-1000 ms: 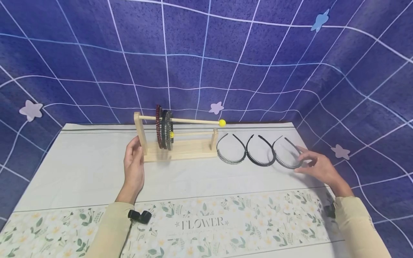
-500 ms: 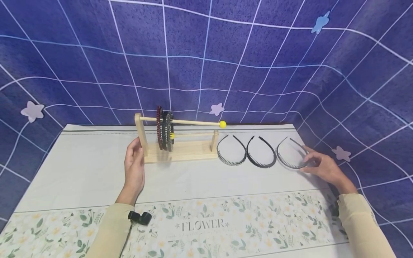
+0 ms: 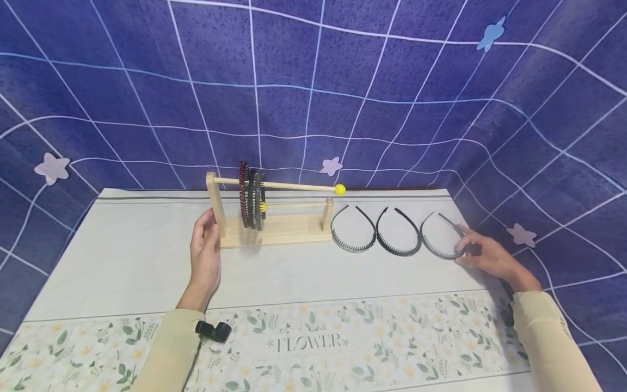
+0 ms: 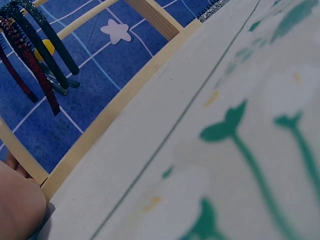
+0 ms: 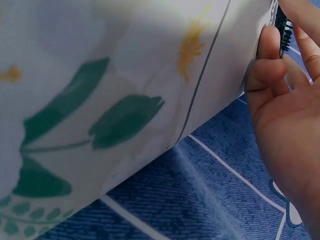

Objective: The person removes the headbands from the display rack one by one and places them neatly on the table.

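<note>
My left hand (image 3: 204,256) grips the left upright of a pale wooden headband stand (image 3: 276,238), thumb in front and fingertips behind the post. On the stand's upper rod hang several toothed headbands (image 3: 252,198), one dark red, the others dark. To the right of the stand, a glittery grey headband (image 3: 354,249) and a black headband (image 3: 399,252) lie side by side on the table. At the end of this row my right hand (image 3: 490,258) pinches the right side of a thin dark headband (image 3: 438,251). In the right wrist view its black teeth (image 5: 286,37) show between thumb and fingers.
A white tablecloth (image 3: 313,272) with a printed flower band covers the table. Behind and to the right hangs a blue grid-patterned cloth (image 3: 294,109) with stars. The stand's rods end in yellow balls (image 3: 340,189).
The right hand has shifted slightly right with the thin dark headband, which no longer overlaps the black one as it did. The left hand keeps its place at the stand.
</note>
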The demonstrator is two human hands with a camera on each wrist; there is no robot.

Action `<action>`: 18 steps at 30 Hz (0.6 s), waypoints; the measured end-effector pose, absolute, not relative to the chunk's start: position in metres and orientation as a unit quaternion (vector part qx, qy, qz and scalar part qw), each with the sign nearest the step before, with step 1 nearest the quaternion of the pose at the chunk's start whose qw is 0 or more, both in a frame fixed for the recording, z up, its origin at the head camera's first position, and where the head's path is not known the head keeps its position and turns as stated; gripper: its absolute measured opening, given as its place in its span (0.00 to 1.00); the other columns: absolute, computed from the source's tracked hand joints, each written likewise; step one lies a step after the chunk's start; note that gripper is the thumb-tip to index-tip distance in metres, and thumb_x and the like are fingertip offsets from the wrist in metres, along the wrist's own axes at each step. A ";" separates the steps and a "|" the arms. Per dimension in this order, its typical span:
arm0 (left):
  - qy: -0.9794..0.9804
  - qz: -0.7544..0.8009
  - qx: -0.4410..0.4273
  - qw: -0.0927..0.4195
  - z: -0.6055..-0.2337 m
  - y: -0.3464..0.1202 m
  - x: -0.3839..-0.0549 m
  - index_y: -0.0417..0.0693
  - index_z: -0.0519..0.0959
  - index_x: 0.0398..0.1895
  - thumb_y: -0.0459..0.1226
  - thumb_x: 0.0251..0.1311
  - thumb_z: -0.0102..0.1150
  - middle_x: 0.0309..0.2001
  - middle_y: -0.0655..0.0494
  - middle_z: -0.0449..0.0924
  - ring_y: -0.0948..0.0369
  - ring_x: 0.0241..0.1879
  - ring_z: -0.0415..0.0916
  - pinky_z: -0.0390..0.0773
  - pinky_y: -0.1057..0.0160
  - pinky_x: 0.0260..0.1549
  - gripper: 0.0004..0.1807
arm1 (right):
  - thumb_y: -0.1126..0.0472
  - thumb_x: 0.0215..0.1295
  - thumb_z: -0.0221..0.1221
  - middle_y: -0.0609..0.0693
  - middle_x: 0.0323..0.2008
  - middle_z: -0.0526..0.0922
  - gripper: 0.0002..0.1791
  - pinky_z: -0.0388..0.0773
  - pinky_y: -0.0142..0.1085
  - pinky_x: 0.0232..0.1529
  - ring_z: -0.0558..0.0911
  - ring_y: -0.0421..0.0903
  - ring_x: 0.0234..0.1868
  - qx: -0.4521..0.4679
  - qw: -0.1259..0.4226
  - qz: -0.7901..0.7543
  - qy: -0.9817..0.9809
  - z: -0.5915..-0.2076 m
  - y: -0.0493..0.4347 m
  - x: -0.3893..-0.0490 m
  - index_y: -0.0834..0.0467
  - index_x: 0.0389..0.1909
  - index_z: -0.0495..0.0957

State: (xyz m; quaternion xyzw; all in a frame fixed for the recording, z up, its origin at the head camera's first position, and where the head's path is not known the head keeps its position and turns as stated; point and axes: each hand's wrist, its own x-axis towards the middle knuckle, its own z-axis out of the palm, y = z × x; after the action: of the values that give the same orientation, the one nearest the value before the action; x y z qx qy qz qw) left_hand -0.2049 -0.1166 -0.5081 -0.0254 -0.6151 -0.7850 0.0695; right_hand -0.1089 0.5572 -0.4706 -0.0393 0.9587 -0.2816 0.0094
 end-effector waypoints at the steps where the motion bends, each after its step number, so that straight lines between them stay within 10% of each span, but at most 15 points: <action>1: -0.615 -0.785 -0.026 0.069 -0.508 -0.117 -0.205 0.56 0.61 0.86 0.40 0.91 0.39 0.85 0.61 0.58 0.63 0.87 0.50 0.48 0.61 0.89 0.26 | 0.64 0.59 0.82 0.75 0.80 0.65 0.16 0.75 0.35 0.49 0.80 0.43 0.40 -0.039 0.016 -0.279 0.959 -0.471 0.557 -0.109 0.55 0.42 0.84; 9: -0.604 -0.793 -0.026 0.071 -0.510 -0.116 -0.206 0.56 0.62 0.85 0.39 0.91 0.39 0.84 0.60 0.59 0.62 0.86 0.51 0.48 0.60 0.89 0.25 | 0.65 0.58 0.81 0.75 0.84 0.56 0.18 0.64 0.78 0.71 0.68 0.81 0.75 -0.025 0.036 -0.312 0.949 -0.472 0.556 -0.109 0.58 0.44 0.83; 13: -0.601 -0.796 -0.024 0.071 -0.511 -0.116 -0.205 0.55 0.62 0.85 0.38 0.91 0.40 0.84 0.60 0.59 0.62 0.86 0.51 0.48 0.59 0.90 0.25 | 0.66 0.56 0.83 0.74 0.83 0.61 0.19 0.78 0.47 0.60 0.83 0.58 0.52 -0.033 -0.006 -0.303 0.953 -0.475 0.555 -0.104 0.56 0.44 0.85; 18: -0.598 -0.797 -0.026 0.074 -0.511 -0.117 -0.206 0.55 0.63 0.85 0.38 0.91 0.40 0.84 0.59 0.59 0.61 0.86 0.51 0.48 0.59 0.90 0.25 | 0.69 0.60 0.81 0.74 0.82 0.62 0.18 0.75 0.25 0.36 0.80 0.39 0.34 -0.033 -0.051 -0.320 0.946 -0.478 0.553 -0.100 0.60 0.47 0.85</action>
State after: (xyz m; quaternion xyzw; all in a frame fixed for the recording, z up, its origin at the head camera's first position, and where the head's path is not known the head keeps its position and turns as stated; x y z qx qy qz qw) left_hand -0.2056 -0.1169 -0.5112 -0.0265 -0.5983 -0.7974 0.0737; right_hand -0.1003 0.5531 -0.4778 -0.0329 0.9456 -0.3196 -0.0511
